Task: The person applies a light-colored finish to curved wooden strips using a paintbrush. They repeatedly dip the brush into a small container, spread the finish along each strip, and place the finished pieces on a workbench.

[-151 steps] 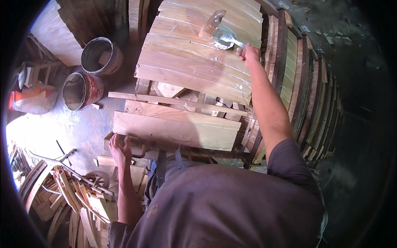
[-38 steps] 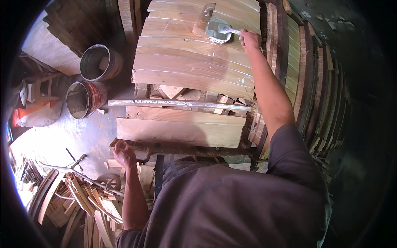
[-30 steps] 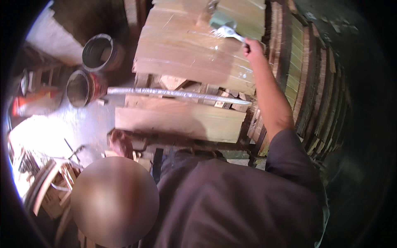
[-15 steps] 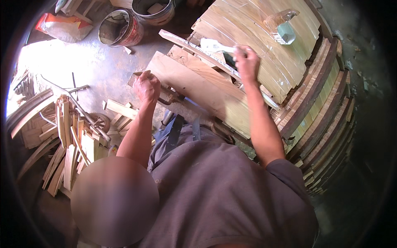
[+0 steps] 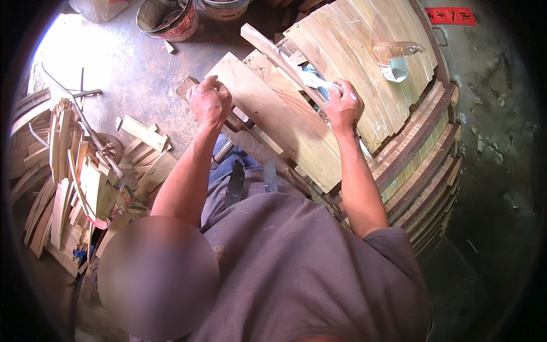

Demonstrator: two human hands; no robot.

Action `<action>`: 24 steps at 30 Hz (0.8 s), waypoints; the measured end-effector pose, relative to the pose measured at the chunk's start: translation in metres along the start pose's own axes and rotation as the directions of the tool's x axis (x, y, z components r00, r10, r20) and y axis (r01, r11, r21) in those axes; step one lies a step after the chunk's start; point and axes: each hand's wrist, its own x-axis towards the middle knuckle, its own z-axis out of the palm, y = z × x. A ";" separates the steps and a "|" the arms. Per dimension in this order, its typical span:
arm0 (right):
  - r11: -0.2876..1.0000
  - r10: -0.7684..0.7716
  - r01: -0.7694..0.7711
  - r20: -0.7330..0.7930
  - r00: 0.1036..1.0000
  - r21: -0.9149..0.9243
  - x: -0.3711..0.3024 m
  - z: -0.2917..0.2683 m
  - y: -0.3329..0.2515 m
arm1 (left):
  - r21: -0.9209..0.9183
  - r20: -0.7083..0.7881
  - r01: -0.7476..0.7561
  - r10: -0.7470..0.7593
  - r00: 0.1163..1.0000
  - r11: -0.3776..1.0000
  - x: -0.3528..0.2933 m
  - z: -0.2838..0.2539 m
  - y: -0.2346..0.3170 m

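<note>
My right hand [image 5: 345, 107] is closed round the handle of a flat, white-coated spreader [image 5: 313, 78]. Its broad end lies against a long narrow wood strip [image 5: 279, 55], which slants across the work. Whether the spreader is a brush or a scraper I cannot tell. A wide pale board [image 5: 268, 111] lies on the near side of the strip. My left hand [image 5: 211, 102] has its fingers curled beside the board's upper left end, over a brown beam end [image 5: 186, 88]. What those fingers hold, if anything, is hidden.
Beyond the strip lies a panel of joined pale planks [image 5: 359, 51], with a clear and white cut plastic container [image 5: 394, 69] on it. Stacked curved panels [image 5: 399, 165] stand at right. Wood offcuts [image 5: 62, 182] heap up at left. Buckets [image 5: 168, 20] stand at the back.
The spreader has come nearer and lower along the strip with my right hand. My left hand has shifted right, closer to the board's end. The whole view has shifted slightly.
</note>
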 end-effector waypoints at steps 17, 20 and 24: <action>0.944 0.022 0.007 -0.082 0.996 0.330 0.113 0.154 -0.122 | -0.036 -0.122 -0.126 0.121 0.985 0.991 -0.001 -0.003 0.000; 0.934 0.007 0.047 -0.149 0.989 0.355 0.106 0.141 -0.116 | -0.050 -0.136 -0.131 0.123 0.983 0.990 0.001 0.000 -0.003; 0.977 -0.036 0.052 -0.081 0.996 0.206 0.065 0.102 -0.068 | -0.021 -0.114 -0.128 0.125 0.986 0.992 -0.002 -0.003 0.001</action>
